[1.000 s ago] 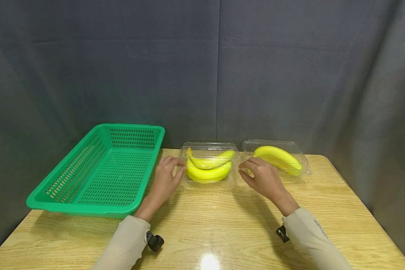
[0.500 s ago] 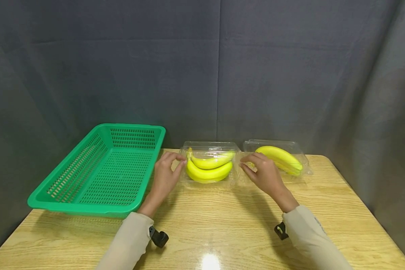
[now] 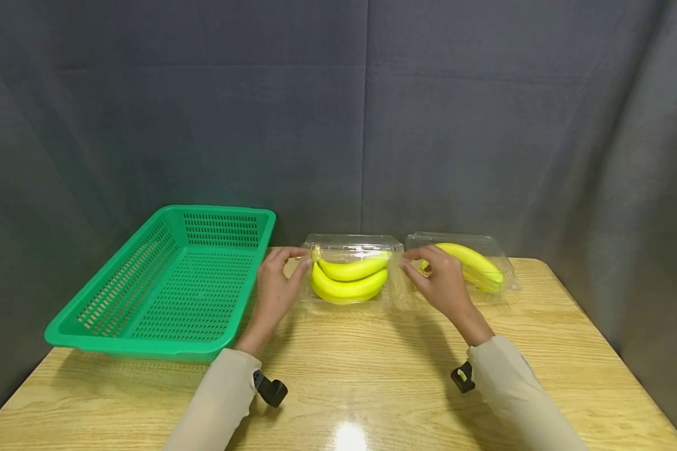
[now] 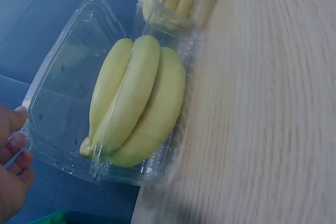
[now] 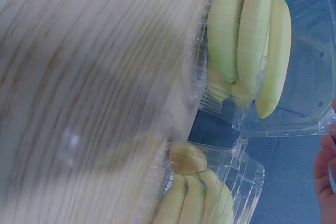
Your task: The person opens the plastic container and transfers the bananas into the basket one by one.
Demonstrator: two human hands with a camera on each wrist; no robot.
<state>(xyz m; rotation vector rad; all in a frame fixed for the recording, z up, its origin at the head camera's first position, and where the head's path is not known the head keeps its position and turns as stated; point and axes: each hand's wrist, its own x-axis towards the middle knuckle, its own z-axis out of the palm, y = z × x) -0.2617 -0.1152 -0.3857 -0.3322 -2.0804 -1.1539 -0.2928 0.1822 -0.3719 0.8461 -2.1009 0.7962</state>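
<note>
A clear plastic clamshell container point(image 3: 397, 294) holding several yellow bananas point(image 3: 350, 289) lies at the table's far side, between my hands. Its transparent lid point(image 4: 58, 82) stands raised in the left wrist view, tilted away from the bananas. My left hand point(image 3: 276, 285) pinches the lid's left corner between thumb and fingers. At the opposite corner, my right hand point(image 3: 442, 282) pinches the lid in the same way. Both fingertip grips show in the left wrist view, with the lid edge stretched between them.
A second clear container point(image 3: 419, 240) with bananas point(image 3: 474, 266) sits just to the right, partly behind my right hand. On the left stands a green perforated basket point(image 3: 203, 349), close to my left forearm. A grey curtain point(image 3: 338, 125) hangs behind the wooden table point(image 3: 361, 369).
Both hands have moved a little up and away from me, carrying the lid's pinched edge with them. More of the bananas shows from under the lid. Basket and second container stay put.
</note>
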